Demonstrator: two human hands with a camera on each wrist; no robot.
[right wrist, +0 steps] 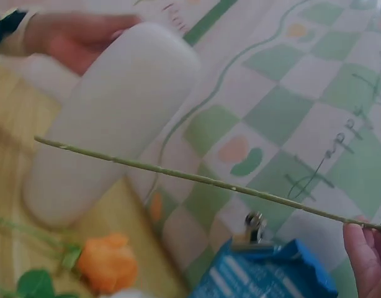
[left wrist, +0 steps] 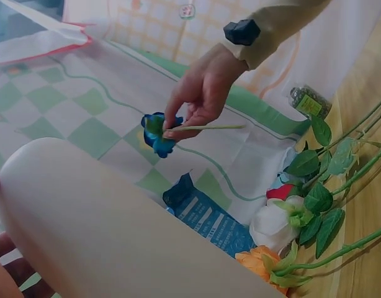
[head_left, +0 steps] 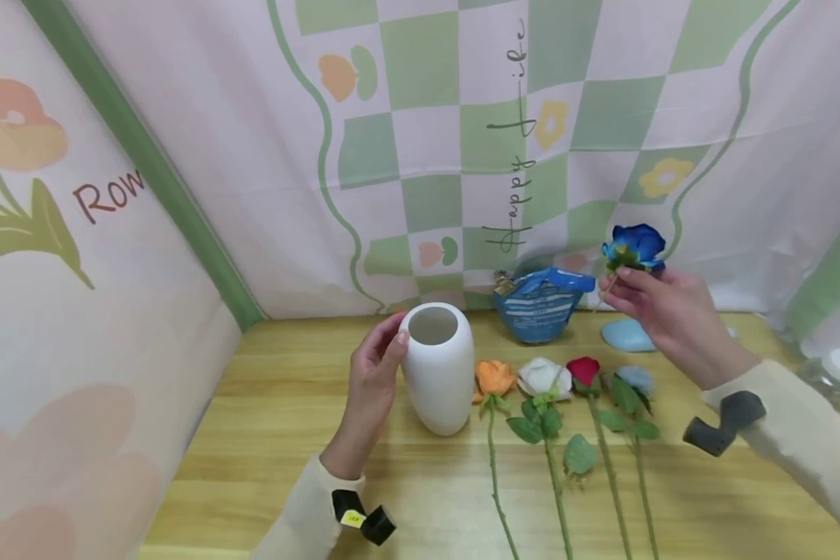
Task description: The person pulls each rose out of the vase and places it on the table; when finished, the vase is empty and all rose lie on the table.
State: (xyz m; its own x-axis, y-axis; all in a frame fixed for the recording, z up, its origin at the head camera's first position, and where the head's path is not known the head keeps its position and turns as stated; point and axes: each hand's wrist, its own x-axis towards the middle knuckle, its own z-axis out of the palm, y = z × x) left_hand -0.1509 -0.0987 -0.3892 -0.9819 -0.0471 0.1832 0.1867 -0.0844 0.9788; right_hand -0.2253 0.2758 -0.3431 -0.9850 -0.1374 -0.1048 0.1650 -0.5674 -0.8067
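In the head view my left hand (head_left: 379, 362) grips the upper left side of a tall white vase (head_left: 439, 385), thumb near the rim; the vase stands on the wooden table. My right hand (head_left: 672, 315), raised at the right, pinches a blue artificial rose (head_left: 635, 247) just under its bloom. Its bare green stem (right wrist: 197, 178) crosses in front of the vase in the right wrist view. Between the hands, a row of roses lies on the table: an orange rose (head_left: 495, 378), a white rose (head_left: 544, 379), a red rose (head_left: 584, 373) and a pale blue rose (head_left: 634, 381).
A blue bag (head_left: 540, 307) with a metal clip (right wrist: 255, 231) stands behind the roses. Right of it lies a light blue object (head_left: 626, 335). A clear jar (head_left: 836, 373) with a white lid is at the far right. A loose leaf (head_left: 579, 454) lies among the stems. Printed curtains hang behind.
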